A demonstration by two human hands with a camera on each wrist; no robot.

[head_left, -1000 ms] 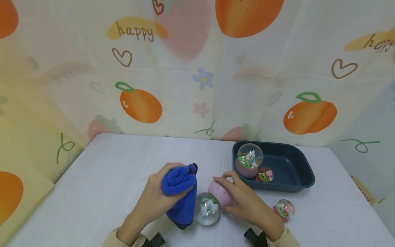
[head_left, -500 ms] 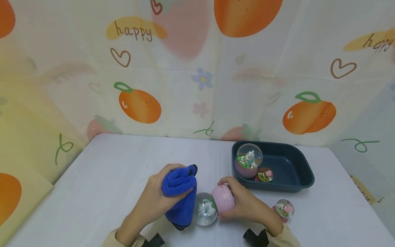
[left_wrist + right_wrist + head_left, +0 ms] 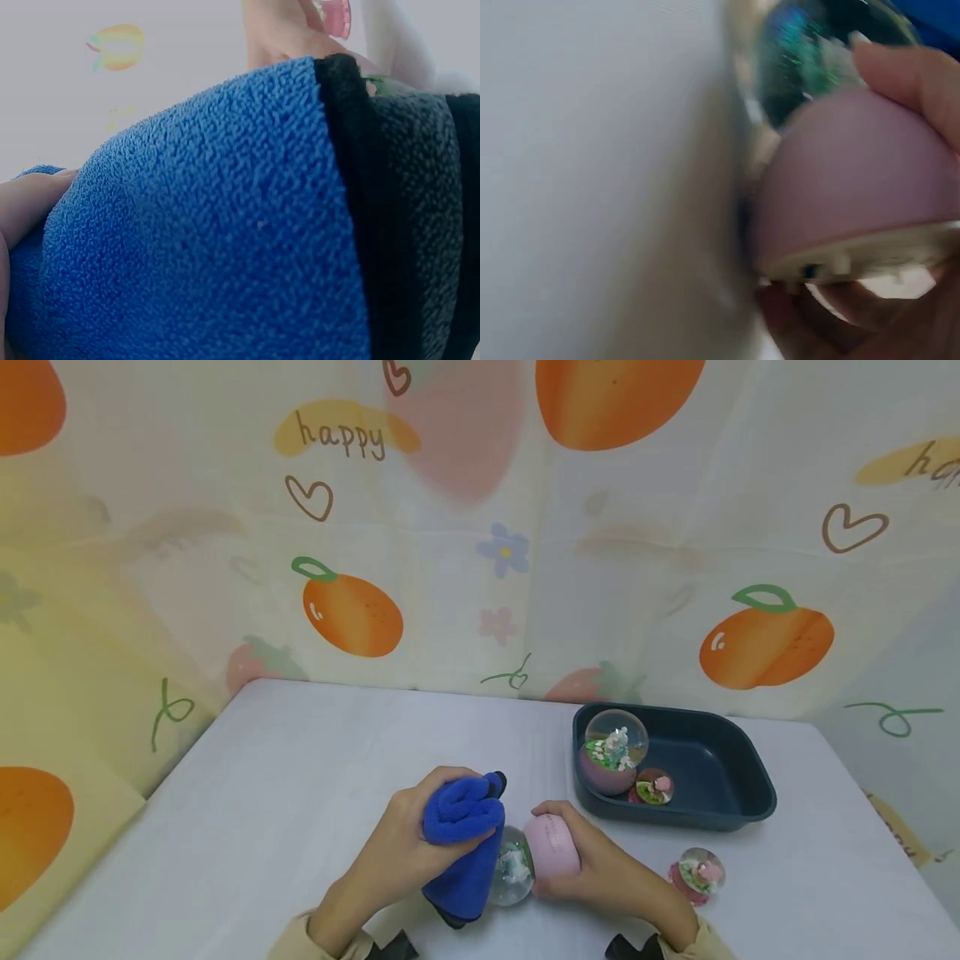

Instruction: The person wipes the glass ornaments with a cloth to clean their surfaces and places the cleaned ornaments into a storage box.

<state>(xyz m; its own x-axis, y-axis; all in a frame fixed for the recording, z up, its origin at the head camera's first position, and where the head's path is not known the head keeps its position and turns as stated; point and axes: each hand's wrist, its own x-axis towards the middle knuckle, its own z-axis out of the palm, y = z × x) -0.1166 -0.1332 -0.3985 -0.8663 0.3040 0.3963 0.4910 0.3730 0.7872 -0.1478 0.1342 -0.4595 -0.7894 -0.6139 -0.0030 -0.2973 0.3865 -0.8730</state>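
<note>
My left hand [image 3: 423,827] grips a rolled blue towel [image 3: 465,868] with black edging, which fills most of the left wrist view. Its side overlaps the glass ball of a snow globe [image 3: 514,870] in the head view. The globe lies on its side, its pink base [image 3: 553,847] pointing right. My right hand [image 3: 600,868] holds that base between thumb and fingers. In the right wrist view the pale underside of the base [image 3: 862,251] shows, with the thumb along the base near the glass.
A dark blue tray [image 3: 708,814] at the back right contains a large snow globe [image 3: 613,756] and a small one [image 3: 654,787]. Another small snow globe [image 3: 699,875] with a pink base lies on the white table [image 3: 300,760] right of my right hand. A printed cloth hangs behind.
My right hand has turned the snow globe, its base now pointing more squarely right and lettering showing on it. The towel now covers more of the glass ball. The view has shifted slightly.
</note>
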